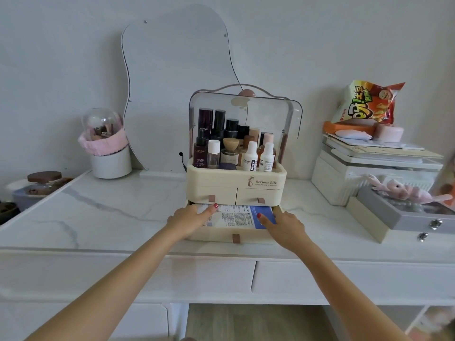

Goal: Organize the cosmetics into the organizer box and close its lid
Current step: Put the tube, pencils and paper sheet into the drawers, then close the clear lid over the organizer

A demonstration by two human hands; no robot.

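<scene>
Red-nailed left hand (190, 219) lies flat, fingers extended and close together, palm down on the left end of a printed sheet pack (234, 216) in the pulled-out bottom drawer (231, 236) of the cream organizer box (236, 178); not gripping, just pressing. Right hand (283, 226) same posture, fingers loosely spread, index tip on the blue right part of the pack, palm over the drawer's right edge. Pack text is small black print on white plus a blue panel, unreadable. Drawer has a brown pull tab at front centre; above it two small closed drawers, each with its own brown tab. Box front reads "Serious Life" with a small figure logo. Top tray of the box is full of upright bottles: dark one at front left reads "L'OREAL YOUTH CODE" (200, 153), white bottle right of centre reads "Kiala" (251, 156), next one shows partial letters "om", clear bottle with white cap between. Clear lid (246, 112) stands raised open behind the bottles. Box sits on a white marble-look vanity top (110, 210). Left of box: wavy mirror (177, 82) on the wall, white brush holder with pink trim and clear dome (105, 143). Right of box: stacked white cases with an orange snack bag (366, 102) on top, Korean lettering; grey jewellery case (406, 212) with a pink plush in front.
</scene>
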